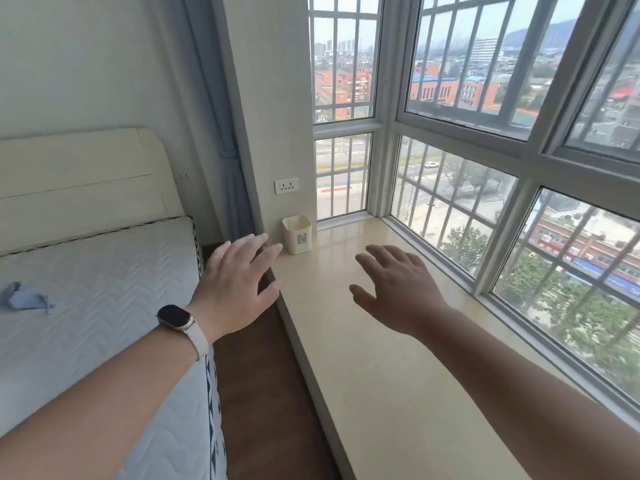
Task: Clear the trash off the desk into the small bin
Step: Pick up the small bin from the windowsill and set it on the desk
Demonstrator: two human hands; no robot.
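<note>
Both hands empty. Left hand (239, 278) hovers over the left edge of the ledge (381, 375), fingers straight and close together, gripping nothing. Right hand (398, 289) hovers over the ledge's middle, fingers spread and relaxed, gripping nothing. Judgement: both are raised in readiness, aimed at the far end; no pickup begun.

Small bin (297, 233) stands upright in the ledge's far left corner, against the wall, below a socket (286, 185), just beyond the left fingertips. It is likely parked there to keep the surface free. Bin: cream plastic, squarish, open top, printed label on its front. Contents not visible.
</note>
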